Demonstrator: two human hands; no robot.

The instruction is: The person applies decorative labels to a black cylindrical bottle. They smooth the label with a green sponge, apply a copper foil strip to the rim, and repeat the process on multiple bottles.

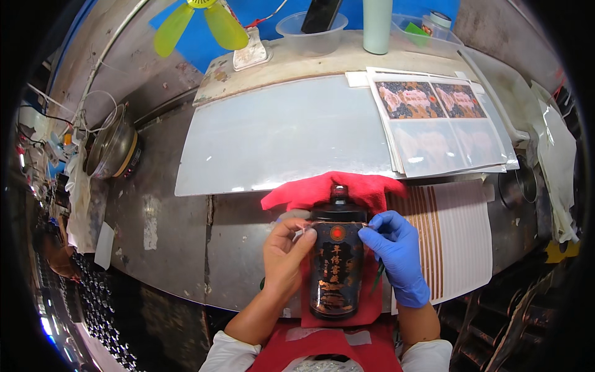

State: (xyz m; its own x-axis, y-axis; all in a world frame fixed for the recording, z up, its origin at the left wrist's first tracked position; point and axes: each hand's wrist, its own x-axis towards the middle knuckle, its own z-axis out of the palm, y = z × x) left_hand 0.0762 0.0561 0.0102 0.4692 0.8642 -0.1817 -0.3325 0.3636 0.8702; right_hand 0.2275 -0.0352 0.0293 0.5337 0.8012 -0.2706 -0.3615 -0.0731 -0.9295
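Observation:
A dark glossy bottle (336,266) with gold and red decoration lies on red cloth in front of me, its neck pointing away. Across its shoulder runs a thin gold-brown strip (338,222). My bare left hand (286,251) pinches the strip's left end between thumb and forefinger, close against the bottle's side. On the other side, my right hand (395,251), in a blue glove, pinches the right end. Both sets of fingertips are at the bottle's shoulder. A bunched red cloth (297,191) lies behind and around the neck.
On the right lies a white sheet (468,239) bearing several gold-brown strips. Behind it are printed sheets (434,139) on a pale board (279,133). A green-bladed fan (226,28), a clear bowl (285,28) and a pale green cylinder (377,28) stand at the back; a metal pot (114,149) is left.

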